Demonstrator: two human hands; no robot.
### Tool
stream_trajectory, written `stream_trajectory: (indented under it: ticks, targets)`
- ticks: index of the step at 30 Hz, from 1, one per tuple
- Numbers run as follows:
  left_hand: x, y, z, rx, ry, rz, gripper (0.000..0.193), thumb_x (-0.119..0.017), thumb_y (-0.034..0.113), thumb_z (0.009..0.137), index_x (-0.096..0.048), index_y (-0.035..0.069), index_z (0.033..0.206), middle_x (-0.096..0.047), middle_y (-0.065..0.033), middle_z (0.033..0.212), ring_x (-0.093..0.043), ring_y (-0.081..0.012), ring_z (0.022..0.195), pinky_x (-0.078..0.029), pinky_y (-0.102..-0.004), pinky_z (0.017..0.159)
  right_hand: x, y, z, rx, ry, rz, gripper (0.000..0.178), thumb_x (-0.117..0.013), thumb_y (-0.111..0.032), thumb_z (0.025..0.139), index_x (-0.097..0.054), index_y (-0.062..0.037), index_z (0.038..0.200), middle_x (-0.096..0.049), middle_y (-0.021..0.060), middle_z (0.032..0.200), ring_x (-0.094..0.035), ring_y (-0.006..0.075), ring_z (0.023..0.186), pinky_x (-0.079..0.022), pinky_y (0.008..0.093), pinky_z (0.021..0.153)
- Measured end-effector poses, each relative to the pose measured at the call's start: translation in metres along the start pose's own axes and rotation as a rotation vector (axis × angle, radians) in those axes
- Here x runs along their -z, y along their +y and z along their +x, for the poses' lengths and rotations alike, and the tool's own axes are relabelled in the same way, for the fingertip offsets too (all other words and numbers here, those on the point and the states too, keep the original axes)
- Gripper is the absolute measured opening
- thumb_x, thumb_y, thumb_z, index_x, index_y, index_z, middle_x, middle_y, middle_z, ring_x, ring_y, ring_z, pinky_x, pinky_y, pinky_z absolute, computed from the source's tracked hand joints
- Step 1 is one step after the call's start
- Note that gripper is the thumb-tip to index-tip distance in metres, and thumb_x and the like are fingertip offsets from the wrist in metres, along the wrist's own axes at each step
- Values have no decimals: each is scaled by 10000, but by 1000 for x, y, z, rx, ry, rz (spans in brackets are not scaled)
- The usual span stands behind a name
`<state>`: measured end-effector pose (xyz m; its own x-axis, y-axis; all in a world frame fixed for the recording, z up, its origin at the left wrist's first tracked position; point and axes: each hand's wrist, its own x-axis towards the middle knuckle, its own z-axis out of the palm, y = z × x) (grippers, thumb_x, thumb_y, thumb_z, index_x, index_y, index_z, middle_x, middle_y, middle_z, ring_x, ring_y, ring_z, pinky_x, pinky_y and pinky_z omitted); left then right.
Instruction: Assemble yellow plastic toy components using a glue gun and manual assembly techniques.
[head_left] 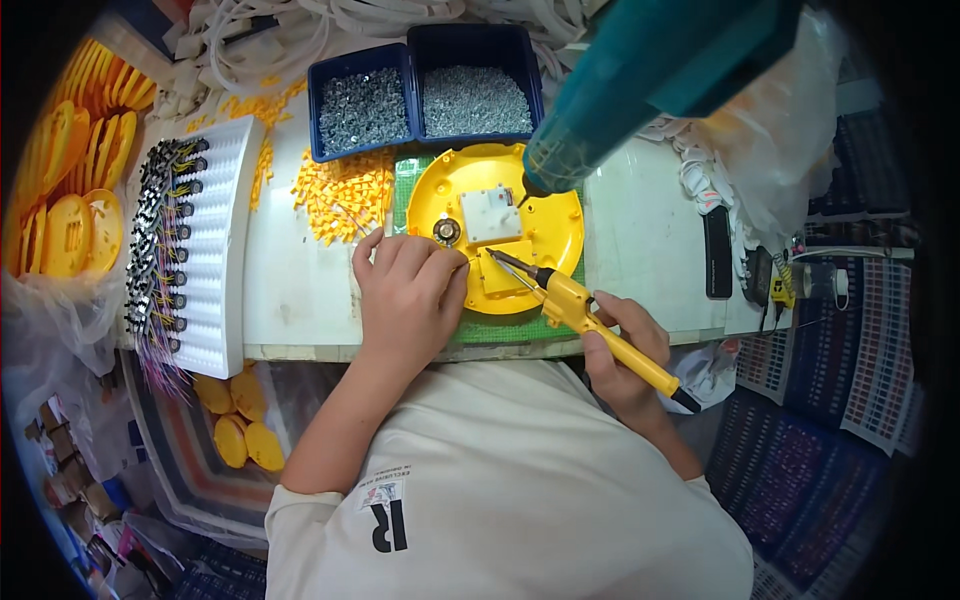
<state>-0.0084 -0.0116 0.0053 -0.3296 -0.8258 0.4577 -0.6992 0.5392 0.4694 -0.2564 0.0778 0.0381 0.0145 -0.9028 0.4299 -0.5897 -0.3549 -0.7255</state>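
Observation:
A round yellow plastic housing (428, 190) lies open on a green mat (402, 190) at the table's front. Inside it are a white box-shaped module (490, 214), a small round speaker-like part (446, 232) and a yellow flat piece (503, 270). My right hand (630, 352) is closed round a yellow soldering iron (570, 304), its tip over the yellow flat piece. My left hand (410, 290) rests at the housing's left edge with fingers curled in; what they pinch, if anything, is hidden.
Overhead hangs a teal power screwdriver (640, 95), its bit pointing into the housing. Behind stand blue bins (318, 100) of small metal parts. Left are a pile of small yellow pieces (340, 195) and a white ribbed tray (222, 240) with wired parts. A black rectangular object (717, 252) lies right.

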Motion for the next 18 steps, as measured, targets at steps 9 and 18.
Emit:
stream_trajectory:
  ticks: [9, 18]
  targets:
    - [-4, 1, 1, -1, 1, 35, 112, -773, 138, 833, -694, 144, 911, -620, -11, 914, -618, -219, 994, -345, -494, 1088, -1, -1, -4, -52, -36, 29, 345, -699, -54, 869, -650, 64, 1189, -675, 115, 849, -637, 169, 725, -534, 293, 685]
    - [-6, -3, -2, -6, 4, 26, 113, -765, 149, 847, -687, 143, 928, -633, -13, 936, -611, -231, 1016, -333, -497, 1112, -8, 1, -11, -87, 50, 21, 285, -755, -63, 851, -634, 16, 1096, -698, 137, 844, -702, 243, 697, -574, 337, 654]
